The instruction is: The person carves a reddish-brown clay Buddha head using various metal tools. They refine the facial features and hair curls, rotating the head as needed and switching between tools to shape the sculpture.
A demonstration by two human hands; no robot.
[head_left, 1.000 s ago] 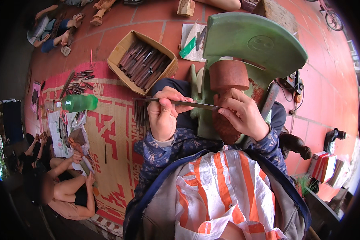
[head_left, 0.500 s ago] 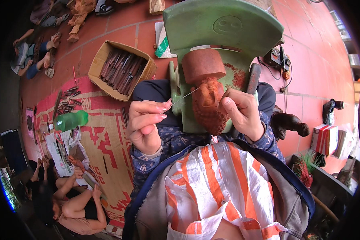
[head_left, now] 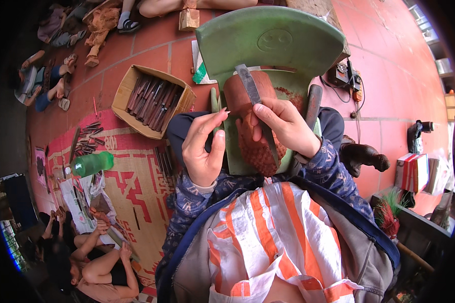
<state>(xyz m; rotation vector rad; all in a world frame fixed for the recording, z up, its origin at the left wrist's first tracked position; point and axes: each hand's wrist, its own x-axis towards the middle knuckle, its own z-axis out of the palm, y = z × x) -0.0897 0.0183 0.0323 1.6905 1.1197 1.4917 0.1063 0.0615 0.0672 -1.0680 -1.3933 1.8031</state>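
Two hands of mine meet over a reddish-brown wooden carving (head_left: pixel 255 136) that stands on the seat of a green plastic chair (head_left: pixel 273 40) between my knees. My right hand (head_left: pixel 283 123) is closed around the carving's upper part and also grips a flat metal chisel (head_left: pixel 250 88), whose grey blade lies up along the smooth top of the block while its lower length runs down under my fingers across the textured, cross-hatched lower part. My left hand (head_left: pixel 203 146) hangs just to the left of the carving, palm turned toward me, thumb and forefinger drawn narrowly together near the block's left edge; I cannot tell whether anything thin is pinched between them.

Left of the chair, on the red tiled floor (head_left: pixel 399 65), an open cardboard box (head_left: pixel 151 98) holds a row of dark carving tools. More loose tools (head_left: pixel 88 139) lie on a patterned red and tan mat (head_left: pixel 136 187), and a green plastic bottle (head_left: pixel 92 164) lies on its side nearby. At lower left another person (head_left: pixel 98 267) sits on the floor. A dark carved figure (head_left: pixel 364 156) rests right of my right forearm, near a striped box (head_left: pixel 412 171).
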